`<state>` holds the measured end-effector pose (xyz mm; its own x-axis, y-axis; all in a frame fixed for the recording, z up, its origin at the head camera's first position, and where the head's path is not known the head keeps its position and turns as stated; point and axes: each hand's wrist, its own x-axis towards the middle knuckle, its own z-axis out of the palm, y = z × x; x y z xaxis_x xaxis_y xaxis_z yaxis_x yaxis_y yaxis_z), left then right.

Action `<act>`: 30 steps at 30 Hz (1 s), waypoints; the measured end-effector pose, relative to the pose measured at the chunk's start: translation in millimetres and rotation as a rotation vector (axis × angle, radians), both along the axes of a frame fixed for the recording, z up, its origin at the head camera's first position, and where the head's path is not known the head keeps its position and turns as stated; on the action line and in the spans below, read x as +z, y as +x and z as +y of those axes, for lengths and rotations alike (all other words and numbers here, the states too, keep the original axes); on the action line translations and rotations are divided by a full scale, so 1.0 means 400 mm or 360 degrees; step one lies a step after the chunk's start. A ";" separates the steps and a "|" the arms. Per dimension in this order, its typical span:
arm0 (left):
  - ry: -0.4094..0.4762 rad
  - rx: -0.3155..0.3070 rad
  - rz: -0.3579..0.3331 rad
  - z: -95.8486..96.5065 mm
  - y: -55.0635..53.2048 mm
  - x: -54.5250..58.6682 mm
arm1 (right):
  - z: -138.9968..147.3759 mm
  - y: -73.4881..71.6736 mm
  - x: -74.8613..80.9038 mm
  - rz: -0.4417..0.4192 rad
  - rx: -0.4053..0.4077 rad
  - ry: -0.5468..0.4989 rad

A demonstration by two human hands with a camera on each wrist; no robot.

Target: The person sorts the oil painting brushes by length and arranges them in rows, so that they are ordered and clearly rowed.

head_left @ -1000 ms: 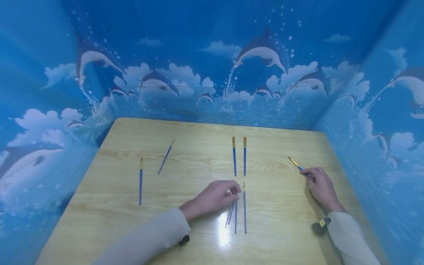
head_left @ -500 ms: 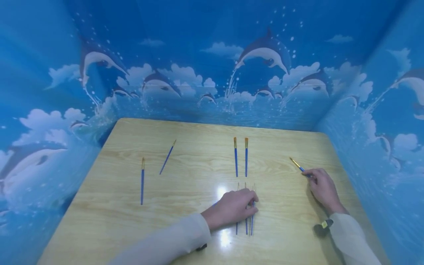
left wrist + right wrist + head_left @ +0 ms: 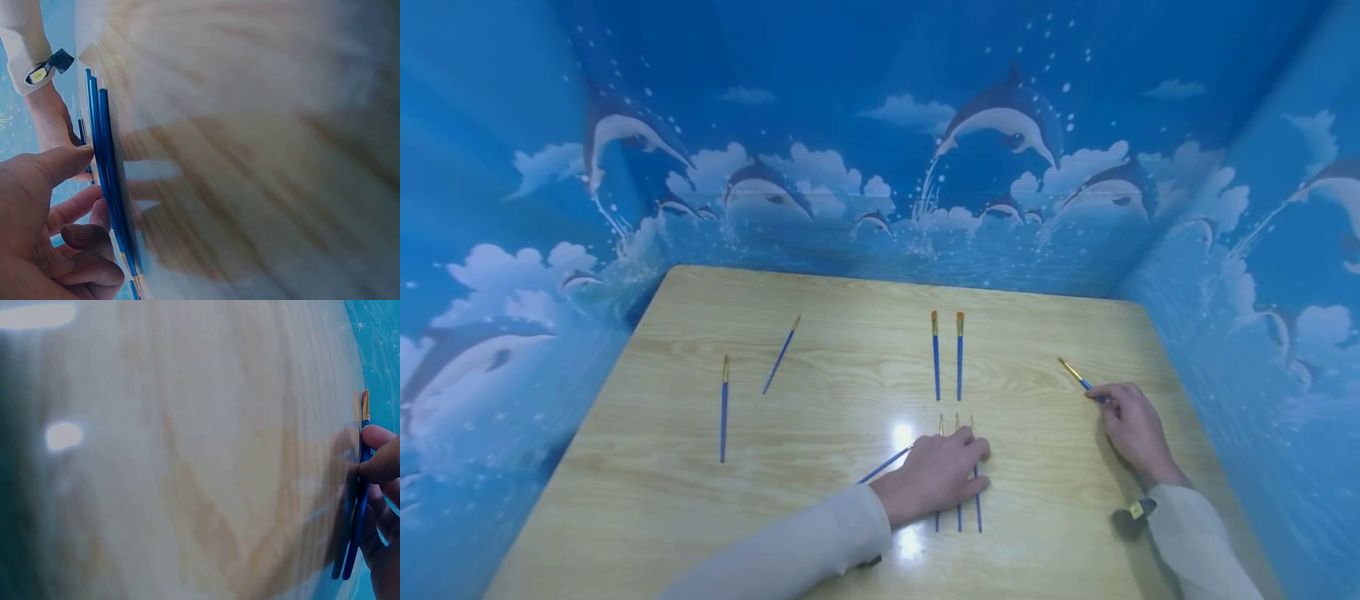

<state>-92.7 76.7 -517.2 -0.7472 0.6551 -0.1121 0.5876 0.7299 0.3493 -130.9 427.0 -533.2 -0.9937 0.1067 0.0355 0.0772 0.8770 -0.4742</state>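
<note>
My left hand (image 3: 938, 473) is over three slim paintbrushes lying side by side near the middle of the table; their gold ferrules (image 3: 972, 427) show beyond it. In the left wrist view, its thumb and fingers are apart at the blue handles (image 3: 103, 137), near or touching them. Another paintbrush (image 3: 886, 463) slants out from the hand's left side, its other end hidden. My right hand (image 3: 1135, 425) pinches a paintbrush (image 3: 1075, 372) between thumb and fingers at the right side. The right wrist view shows that brush's blue handle (image 3: 359, 531) just above the tabletop.
Two flat paintbrushes (image 3: 958, 358) lie parallel beyond the left hand. To the left lie two separate paintbrushes, one nearly straight (image 3: 724, 421) and one slanted (image 3: 781, 357). Dolphin-printed blue cloth (image 3: 865, 225) surrounds the far and side edges of the wooden table (image 3: 850, 333).
My left hand has moved right across the brushes, setting the rightmost one down in line, and its thumb and fingers have spread. The slanted brush left of it now shows. My right hand stays nearly still.
</note>
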 end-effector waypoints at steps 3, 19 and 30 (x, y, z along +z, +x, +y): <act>-0.0015 0.0006 0.0020 0.001 0.001 0.000 | -0.002 0.000 0.001 0.0000 -0.0006 0.0004; 0.0134 0.0004 -0.0050 -0.056 -0.013 0.037 | 0.003 0.003 0.000 0.0020 0.0021 0.0029; 0.0115 0.0110 -0.0088 -0.188 -0.068 0.035 | -0.004 -0.005 -0.003 -0.0038 -0.0047 0.0041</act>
<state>-119.8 1.5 -503.2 -0.7849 0.6100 -0.1087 0.5151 0.7399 0.4327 -132.7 425.4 -534.3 -0.9907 0.1353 0.0153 0.1141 0.8861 -0.4492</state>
